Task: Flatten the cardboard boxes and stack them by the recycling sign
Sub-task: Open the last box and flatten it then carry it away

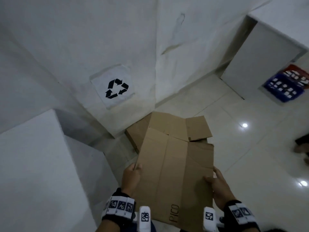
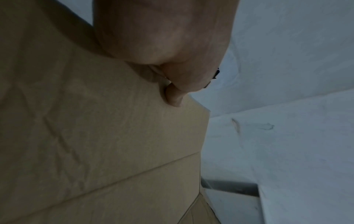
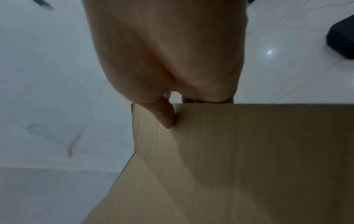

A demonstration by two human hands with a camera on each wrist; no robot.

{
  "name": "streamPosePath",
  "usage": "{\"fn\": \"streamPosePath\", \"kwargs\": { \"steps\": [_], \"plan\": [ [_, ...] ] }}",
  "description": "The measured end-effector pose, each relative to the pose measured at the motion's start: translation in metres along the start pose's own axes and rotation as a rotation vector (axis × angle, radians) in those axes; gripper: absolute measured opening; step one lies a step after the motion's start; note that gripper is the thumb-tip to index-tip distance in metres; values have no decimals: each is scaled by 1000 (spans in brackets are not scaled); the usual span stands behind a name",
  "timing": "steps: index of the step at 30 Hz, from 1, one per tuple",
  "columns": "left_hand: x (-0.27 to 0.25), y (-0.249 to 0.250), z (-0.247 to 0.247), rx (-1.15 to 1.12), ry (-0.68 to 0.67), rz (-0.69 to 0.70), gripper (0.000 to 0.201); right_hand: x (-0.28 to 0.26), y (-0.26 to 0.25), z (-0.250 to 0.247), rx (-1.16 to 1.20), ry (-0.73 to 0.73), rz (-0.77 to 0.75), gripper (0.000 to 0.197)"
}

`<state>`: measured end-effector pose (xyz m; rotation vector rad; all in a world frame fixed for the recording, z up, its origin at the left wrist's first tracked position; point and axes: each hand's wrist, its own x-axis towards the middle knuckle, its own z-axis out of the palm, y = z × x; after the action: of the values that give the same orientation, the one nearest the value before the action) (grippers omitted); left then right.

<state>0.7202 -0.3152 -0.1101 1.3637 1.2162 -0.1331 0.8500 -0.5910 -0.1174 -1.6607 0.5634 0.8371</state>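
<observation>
Both forearms are bare, and the left hand [image 1: 131, 175] and right hand [image 1: 219, 186] wear no gloves. Each wrist carries a black band [image 1: 117, 213] ringed with white blocks [image 1: 120, 205], each printed with a black square coded marker (the patterns are too blurred to read). A white, rounded unit [image 1: 144, 218] bearing one such marker juts from the inner side of each band.

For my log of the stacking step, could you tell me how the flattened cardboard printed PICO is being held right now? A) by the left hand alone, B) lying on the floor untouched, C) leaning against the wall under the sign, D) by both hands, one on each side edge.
D: the left hand and right hand grip opposite edges of the flattened box, above the cardboard on the floor.
</observation>
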Motion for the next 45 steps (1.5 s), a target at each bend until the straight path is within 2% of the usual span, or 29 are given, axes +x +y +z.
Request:
{"fn": "streamPosePath", "kwargs": {
  "steps": [2, 5, 8, 10, 13, 16, 19, 22, 25, 30, 33, 38, 41, 45],
  "plan": [
    [8, -2, 31, -48, 90, -42, 34, 43, -22, -8, -93, -85, 18, 48],
    [16, -17, 72, -98, 184, -112, 28, 100, -46, -19, -242, -179, 72, 38],
    [22, -37, 109, -147, 205, -233, 24, 151, -58, -29, -359, -230, 115, 34],
    [33, -50, 131, -142, 217, -280, 21, 184, -59, -32, -433, -255, 149, 39],
    [63, -80, 155, -140, 160, -338, 26, 239, -44, -31, -553, -304, 171, 44],
    [112, -123, 177, -129, 70, -410, 30, 302, -15, -20, -617, -312, 150, 46],
    [172, -167, 193, -116, 51, -440, 33, 365, 14, 1, -596, -317, 160, 41],
    [234, -205, 204, -99, 85, -437, 37, 433, 47, 28, -654, -363, 81, 50],
    [297, -237, 209, -91, 141, -402, 23, 499, 75, 60, -698, -379, -1, 50],
    [392, -281, 213, -63, 223, -348, 24, 595, 115, 109, -699, -377, -45, 54],
    [436, -298, 213, -51, 274, -352, 26, 635, 130, 134, -712, -345, -74, 52],
    [480, -300, 213, 4, 340, -337, 27, 671, 144, 166, -751, -225, -127, 36],
    [478, -295, 210, -7, 325, -375, 39, 671, 144, 169, -749, -186, -103, 40],
    [439, -276, 199, -88, 240, -407, 57, 633, 127, 152, -747, -187, -83, 49]
  ]
}}
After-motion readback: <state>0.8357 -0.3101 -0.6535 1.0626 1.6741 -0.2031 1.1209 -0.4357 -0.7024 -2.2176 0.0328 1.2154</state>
